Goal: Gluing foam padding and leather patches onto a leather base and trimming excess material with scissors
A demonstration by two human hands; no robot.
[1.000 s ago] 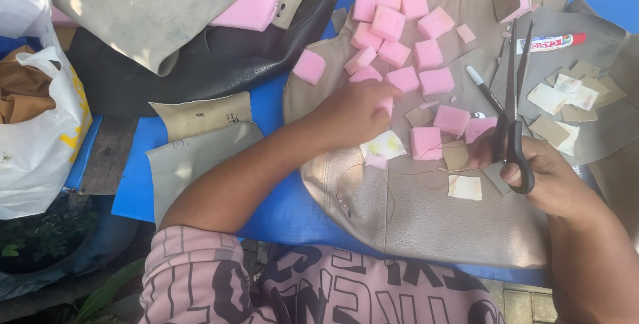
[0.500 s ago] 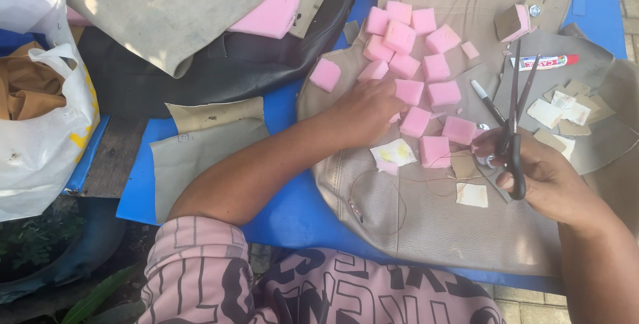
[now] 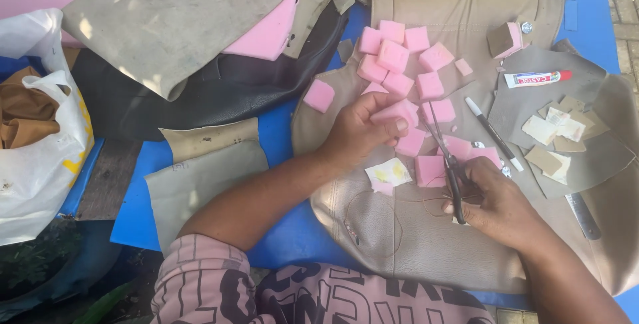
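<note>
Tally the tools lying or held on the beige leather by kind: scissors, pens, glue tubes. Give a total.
Scissors: 1, in the right hand
Pen: 1
Glue tube: 1
Total: 3

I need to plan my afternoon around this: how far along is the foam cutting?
Done: a pile of pink foam cubes already lies cut on the beige leather. In hand: the left hand holds one pink foam piece, with the scissors in the right hand pointed at it. Left: a large pink foam sheet lies uncut under the grey material.
</note>
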